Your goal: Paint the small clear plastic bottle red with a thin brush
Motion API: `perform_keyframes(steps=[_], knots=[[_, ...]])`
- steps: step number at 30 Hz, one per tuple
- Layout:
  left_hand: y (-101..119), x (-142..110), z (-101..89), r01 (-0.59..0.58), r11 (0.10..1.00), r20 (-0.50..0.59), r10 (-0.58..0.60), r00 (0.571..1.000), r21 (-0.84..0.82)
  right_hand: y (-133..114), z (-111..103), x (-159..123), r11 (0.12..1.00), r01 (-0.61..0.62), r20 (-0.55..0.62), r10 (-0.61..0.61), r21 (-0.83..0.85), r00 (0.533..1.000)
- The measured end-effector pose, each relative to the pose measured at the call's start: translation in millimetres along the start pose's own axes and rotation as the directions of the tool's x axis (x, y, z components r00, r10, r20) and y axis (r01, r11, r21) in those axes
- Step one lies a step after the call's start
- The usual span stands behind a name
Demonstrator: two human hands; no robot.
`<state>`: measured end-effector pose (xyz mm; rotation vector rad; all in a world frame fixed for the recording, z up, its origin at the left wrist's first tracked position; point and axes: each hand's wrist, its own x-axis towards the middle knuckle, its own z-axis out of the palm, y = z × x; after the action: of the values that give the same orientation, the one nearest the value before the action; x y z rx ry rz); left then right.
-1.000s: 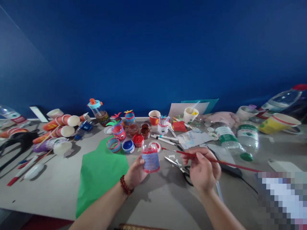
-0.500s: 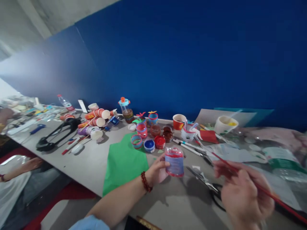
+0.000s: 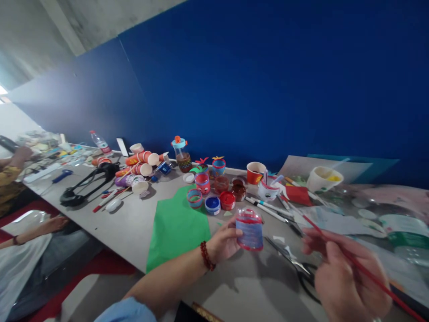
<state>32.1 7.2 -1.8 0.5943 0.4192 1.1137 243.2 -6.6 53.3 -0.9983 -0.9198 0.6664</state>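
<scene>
A small clear plastic cup [image 3: 250,233], painted blue with red bands at top and bottom, is gripped in my left hand [image 3: 225,241], raised over the table. My right hand [image 3: 348,273] is closed around a paintbrush [image 3: 360,267] with a long red handle, its tip pointing up and left, apart from the cup. Scissors [image 3: 295,264] with black handles lie between my hands. Just beyond the cup stand open pots of blue paint [image 3: 212,205], red paint [image 3: 228,200] and brown paint [image 3: 238,190]. Painted cups [image 3: 202,182] stand beside them.
Green paper [image 3: 177,228] lies left of my left arm. White markers [image 3: 268,209] and a paper cup [image 3: 256,173] are behind the paints. On the right are a white cup [image 3: 323,180] and a large plastic bottle [image 3: 407,230]. Another person's hand [image 3: 53,224] rests at far left.
The view has shifted slightly, so the table's things appear a little further right. Both hands keep their hold on the cup and the paintbrush, which stay apart.
</scene>
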Motion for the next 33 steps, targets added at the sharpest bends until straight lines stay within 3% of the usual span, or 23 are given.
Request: perform_keyframes(steps=[7,14,20,25,30,33], knots=[[-5,-4,-13.7,0.060,0.998,-0.038,-0.061,0.997,-0.012,5,1,-8,0.981,0.194,0.128,-0.189,-0.024,0.974],[-4,-3,-17.1,0.067,0.997,0.007,-0.066,0.998,-0.040,-2,2,-15,0.904,0.327,0.303,-0.241,-0.276,0.922],[-1,-4,-16.4,0.027,1.000,-0.085,-0.026,0.996,0.013,6,2,-17,0.817,0.532,0.489,-0.377,-0.225,0.787],[-2,-4,-9.4,-0.034,0.998,-0.136,0.042,0.990,0.056,14,-1,-17,0.752,0.631,0.613,-0.411,-0.190,0.675],[-1,-3,-6.2,-0.069,0.993,-0.148,0.083,0.985,0.095,14,-3,-15,0.721,0.668,0.594,-0.460,-0.184,0.660],[-1,-3,-6.7,-0.067,0.991,-0.152,0.085,0.985,0.119,9,-1,-13,0.746,0.636,0.552,-0.451,-0.200,0.702]])
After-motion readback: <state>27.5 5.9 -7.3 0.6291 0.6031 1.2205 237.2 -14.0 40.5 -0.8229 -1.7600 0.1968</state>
